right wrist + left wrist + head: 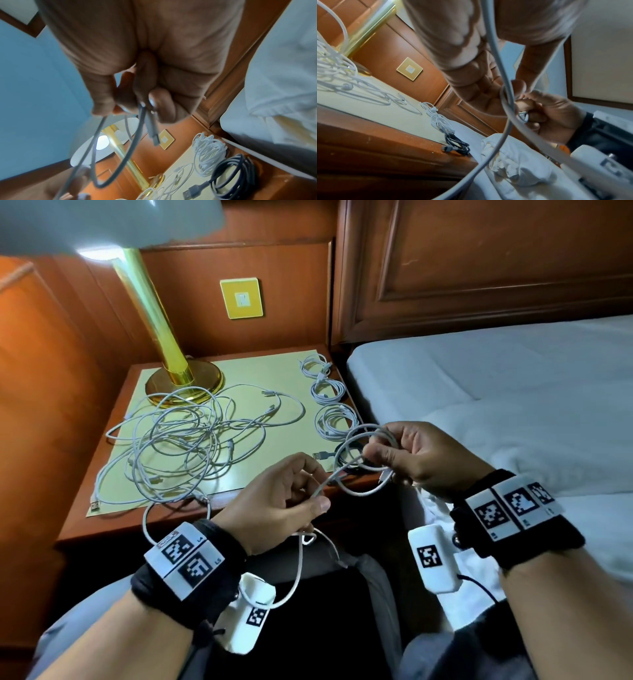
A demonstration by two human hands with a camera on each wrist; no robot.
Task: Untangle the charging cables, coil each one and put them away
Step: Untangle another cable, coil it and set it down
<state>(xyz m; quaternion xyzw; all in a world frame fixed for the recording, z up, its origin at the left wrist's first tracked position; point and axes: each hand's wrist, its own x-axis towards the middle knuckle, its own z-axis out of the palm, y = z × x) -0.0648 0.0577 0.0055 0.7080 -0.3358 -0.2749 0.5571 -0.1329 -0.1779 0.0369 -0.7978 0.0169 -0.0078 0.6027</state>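
A white cable (337,475) runs between my two hands above the nightstand's front right corner. My right hand (375,455) pinches its loops together as a small coil. The left hand (315,491) pinches the free run, whose slack hangs in a long loop below that wrist. In the right wrist view the right hand (137,105) grips the loops, with a plug (152,132) hanging down. A tangle of white cables (185,440) lies on the yellow mat (274,371). Three coiled white cables (334,421) and a dark coiled cable (457,143) lie along the mat's right edge.
A brass lamp (185,381) stands at the back left of the wooden nightstand (102,525). A bed with white sheets (513,392) lies close on the right. A yellow wall plate (241,298) sits on the panelling behind.
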